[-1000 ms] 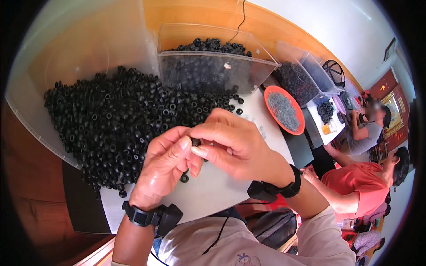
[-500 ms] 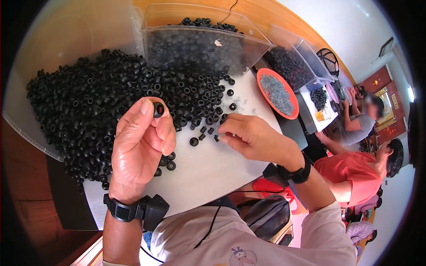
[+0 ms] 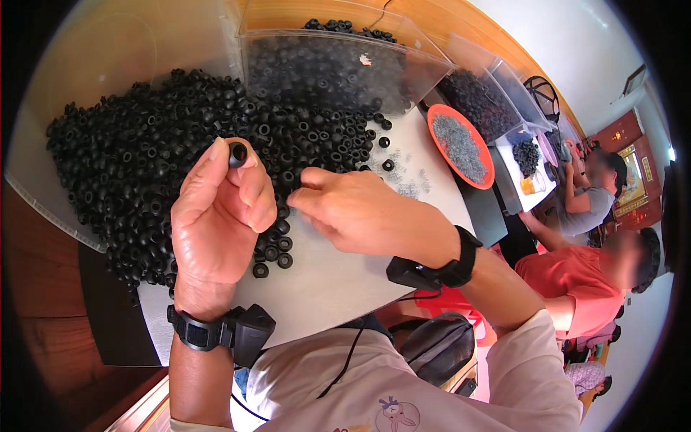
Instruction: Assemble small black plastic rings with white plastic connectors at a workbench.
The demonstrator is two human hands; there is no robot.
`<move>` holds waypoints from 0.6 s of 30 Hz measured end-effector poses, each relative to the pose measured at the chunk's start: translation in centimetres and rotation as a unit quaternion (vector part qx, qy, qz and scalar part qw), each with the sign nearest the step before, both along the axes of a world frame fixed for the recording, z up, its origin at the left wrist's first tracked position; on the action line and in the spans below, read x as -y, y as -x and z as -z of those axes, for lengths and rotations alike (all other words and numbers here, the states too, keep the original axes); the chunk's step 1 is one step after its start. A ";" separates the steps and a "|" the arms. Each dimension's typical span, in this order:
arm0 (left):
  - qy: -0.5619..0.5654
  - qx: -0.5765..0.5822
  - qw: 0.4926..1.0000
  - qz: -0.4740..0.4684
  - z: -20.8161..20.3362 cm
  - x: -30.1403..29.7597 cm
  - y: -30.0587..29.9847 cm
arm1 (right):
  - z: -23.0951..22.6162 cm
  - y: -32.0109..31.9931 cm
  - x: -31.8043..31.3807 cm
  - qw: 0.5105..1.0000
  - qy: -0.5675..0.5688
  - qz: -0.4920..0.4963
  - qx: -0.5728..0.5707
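My left hand [image 3: 216, 223] is raised palm up over the front of a heap of small black ring-shaped parts [image 3: 144, 169]. Between its thumb and fingertips it pinches one black hollow ring [image 3: 235, 156], its opening turned toward the right with a bit of red inside. Just right of it, my right hand [image 3: 367, 216] hovers above the white work surface [image 3: 338, 288], palm down, thumb and fingers pressed together. Whatever lies between those fingertips is too small or hidden to make out. A few loose black rings [image 3: 271, 253] rest on the surface between the hands.
Behind the heap stands a clear plastic bin [image 3: 345, 72] of black rings. An orange-red bowl [image 3: 486, 173] of small clear or grey pieces sits to the right, with similar pieces [image 3: 410, 173] scattered nearby. Another clear bin [image 3: 479, 101] is beyond. A person in red [image 3: 568, 277] sits at right.
My right hand has moved left, from the loose parts near the middle of the surface to beside my left hand. My left hand still holds the black ring, slightly farther left and higher.
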State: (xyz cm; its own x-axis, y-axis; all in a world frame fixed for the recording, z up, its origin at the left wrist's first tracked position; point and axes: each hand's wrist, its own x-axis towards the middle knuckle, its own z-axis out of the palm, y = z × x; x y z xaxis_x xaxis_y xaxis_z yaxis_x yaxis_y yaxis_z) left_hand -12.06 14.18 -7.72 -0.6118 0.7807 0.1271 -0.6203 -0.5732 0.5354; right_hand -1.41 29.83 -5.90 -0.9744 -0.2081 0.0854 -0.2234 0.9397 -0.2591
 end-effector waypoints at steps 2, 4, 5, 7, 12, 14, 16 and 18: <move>0.003 0.002 1.000 -0.004 0.2 0.1 0.1 | -0.1 0.4 0.3 1.000 -0.012 -0.002 0.019; 0.000 0.010 1.000 0.007 0.4 0.1 0.1 | -0.3 0.3 0.7 0.999 -0.025 -0.003 0.040; 0.000 0.011 1.000 0.004 0.4 0.2 0.1 | -0.6 -0.1 0.6 0.998 -0.035 -0.008 0.051; -0.014 0.014 1.000 0.015 0.3 0.1 0.1 | -0.7 -0.6 0.5 0.997 -0.045 -0.013 0.065; -0.012 0.011 1.000 0.013 0.3 0.3 0.0 | -0.2 -1.0 -0.5 1.000 -0.008 0.007 0.023; -0.013 0.010 1.000 0.006 0.3 0.1 0.1 | -0.5 -1.3 -0.9 0.999 -0.011 0.020 0.027; -0.013 0.006 1.000 0.008 0.4 0.1 0.2 | -0.4 -1.3 -1.0 0.999 -0.013 0.033 0.031; -0.012 0.001 1.000 0.010 0.4 0.0 0.2 | -0.1 -1.3 -0.6 0.999 -0.029 0.025 0.018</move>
State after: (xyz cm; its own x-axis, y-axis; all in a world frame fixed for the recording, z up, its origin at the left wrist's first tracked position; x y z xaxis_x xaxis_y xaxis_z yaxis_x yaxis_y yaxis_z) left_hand -12.22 14.16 -8.07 -0.5964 0.7894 0.1459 -0.6323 -0.5739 0.5204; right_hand -0.11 30.42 -5.80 -0.9858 -0.1632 0.0390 -0.1678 0.9630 -0.2111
